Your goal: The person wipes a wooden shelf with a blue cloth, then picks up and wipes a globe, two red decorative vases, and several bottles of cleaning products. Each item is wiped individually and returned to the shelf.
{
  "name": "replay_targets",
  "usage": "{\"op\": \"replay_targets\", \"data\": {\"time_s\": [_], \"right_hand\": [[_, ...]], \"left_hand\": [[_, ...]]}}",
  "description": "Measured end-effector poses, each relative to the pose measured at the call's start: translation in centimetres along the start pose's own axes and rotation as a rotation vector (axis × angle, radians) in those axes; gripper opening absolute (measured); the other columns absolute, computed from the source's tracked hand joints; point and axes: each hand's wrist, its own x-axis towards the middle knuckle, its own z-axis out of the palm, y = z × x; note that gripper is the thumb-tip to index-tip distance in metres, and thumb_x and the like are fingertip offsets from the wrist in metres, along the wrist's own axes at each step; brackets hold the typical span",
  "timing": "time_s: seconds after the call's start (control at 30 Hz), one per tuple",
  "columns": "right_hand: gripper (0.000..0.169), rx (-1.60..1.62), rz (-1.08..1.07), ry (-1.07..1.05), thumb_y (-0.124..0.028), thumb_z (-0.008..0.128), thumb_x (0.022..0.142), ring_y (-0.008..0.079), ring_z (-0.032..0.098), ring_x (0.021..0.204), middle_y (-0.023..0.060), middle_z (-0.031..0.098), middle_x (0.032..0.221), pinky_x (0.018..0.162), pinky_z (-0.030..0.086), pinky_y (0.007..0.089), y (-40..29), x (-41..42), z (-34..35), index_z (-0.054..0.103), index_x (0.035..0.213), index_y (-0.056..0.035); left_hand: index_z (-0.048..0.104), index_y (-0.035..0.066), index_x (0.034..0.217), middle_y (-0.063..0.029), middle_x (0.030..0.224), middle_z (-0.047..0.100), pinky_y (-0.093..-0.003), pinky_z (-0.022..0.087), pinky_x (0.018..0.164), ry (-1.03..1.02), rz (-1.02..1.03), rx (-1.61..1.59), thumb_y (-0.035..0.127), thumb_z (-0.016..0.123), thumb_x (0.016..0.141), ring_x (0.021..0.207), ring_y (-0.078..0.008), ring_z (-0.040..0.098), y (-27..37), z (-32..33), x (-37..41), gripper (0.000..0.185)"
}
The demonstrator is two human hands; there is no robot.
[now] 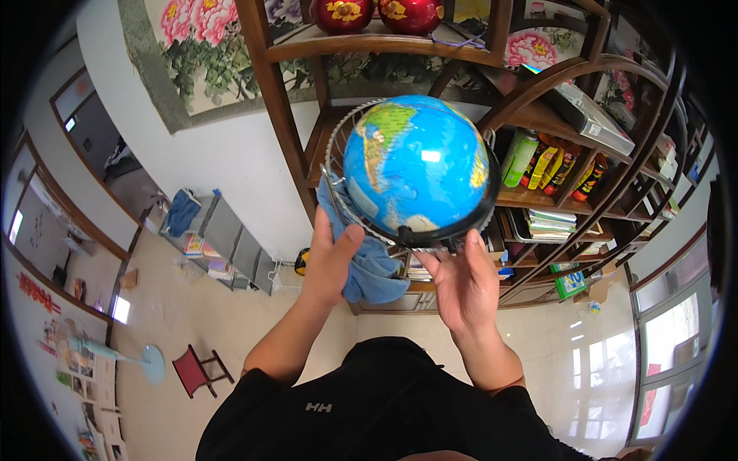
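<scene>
A blue terrestrial globe (424,161) with a black arc mount is held up in front of me, within or against a round metal wire basket (340,144). My left hand (334,259) grips the basket's left side together with a blue cloth (375,271), which hangs below the rim. On the right, my right hand (464,276) supports the underside near the black mount, its thumb up and its fingers partly hidden beneath. Whether the globe rests in the basket or only overlaps it cannot be told.
A dark wooden display shelf (380,49) stands in front, bearing red ornaments (344,14), a green spray can (520,158) and books (550,222). At left are a grey cabinet (230,230), a folding stool (193,371) and a pale green fan (153,364).
</scene>
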Motion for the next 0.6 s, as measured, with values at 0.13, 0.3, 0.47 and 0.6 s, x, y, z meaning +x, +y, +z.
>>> {"op": "replay_targets", "data": {"time_s": [0.13,0.3,0.47,0.6], "right_hand": [[0.023,-0.012,0.022,0.017,-0.023,0.054,0.111,0.0243,0.063,0.122,0.0111,0.064,0.132,0.106,0.054,0.0479,1.6,3.5,1.8,0.055,0.123,-0.0045],[0.025,-0.067,0.017,0.010,-0.027,0.060,0.109,0.0266,0.058,0.124,0.0098,0.064,0.126,0.108,0.050,0.0531,3.5,8.7,2.3,0.056,0.118,-0.0043],[0.033,-0.033,0.040,0.074,-0.027,0.057,0.110,0.0361,0.055,0.131,0.0156,0.058,0.138,0.111,0.047,0.0581,4.0,10.8,3.0,0.053,0.130,-0.0002],[0.038,-0.023,-0.012,0.076,-0.027,0.053,0.111,0.0403,0.052,0.135,0.0150,0.055,0.142,0.110,0.047,0.0601,5.4,13.4,1.9,0.049,0.137,0.0017]], "left_hand": [[0.033,0.007,0.158,-0.0126,0.148,0.056,-0.0408,0.054,0.105,0.026,-0.066,-0.064,0.032,0.061,0.107,0.128,-0.0239,0.061,3.3,-1.2,3.8,0.063],[0.040,0.005,0.147,-0.0148,0.133,0.063,-0.0416,0.064,0.089,-0.007,-0.126,-0.107,0.030,0.059,0.109,0.115,-0.0252,0.069,5.7,-3.4,8.6,0.049],[0.043,0.003,0.145,-0.0142,0.135,0.062,-0.0394,0.059,0.097,-0.020,-0.073,-0.022,0.034,0.063,0.107,0.119,-0.0229,0.066,6.1,-4.4,11.0,0.052],[0.047,0.004,0.145,-0.0125,0.133,0.063,-0.0380,0.054,0.101,0.035,0.012,0.084,0.042,0.059,0.109,0.120,-0.0205,0.063,4.1,-5.7,14.1,0.054]]}}
